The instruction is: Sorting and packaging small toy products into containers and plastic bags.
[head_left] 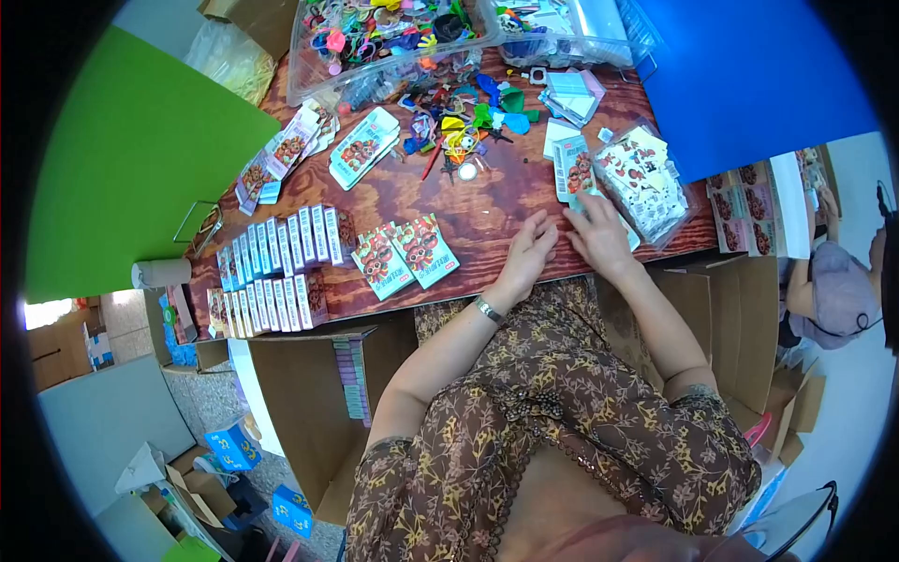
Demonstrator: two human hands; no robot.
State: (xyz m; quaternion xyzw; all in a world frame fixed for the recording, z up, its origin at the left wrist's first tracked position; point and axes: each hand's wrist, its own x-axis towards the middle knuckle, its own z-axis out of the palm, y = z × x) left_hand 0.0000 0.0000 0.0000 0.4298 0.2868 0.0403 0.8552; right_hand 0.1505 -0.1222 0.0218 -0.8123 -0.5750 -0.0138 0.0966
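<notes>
My right hand (601, 236) reaches over the near end of a stack of flat, unfolded printed boxes (573, 169). Its fingers are apart and rest on the lower part of the stack. Close by on the left is my left hand (530, 247), loosely stretched out at the table's front edge with nothing visible in it. Beside my right hand sits a clear plastic bag of small printed cards (642, 183). Left of my hands lie two small filled boxes (424, 251) with a red and green print. Two rows of standing boxes (281, 240) fill the table's left.
A clear bin of colourful small toys (393, 47) stands at the back, with loose toys (461, 136) in front. More flat boxes (363, 148) lie at back left. Open cartons (309, 403) flank me below the table edge. Another person (833, 290) sits at far right.
</notes>
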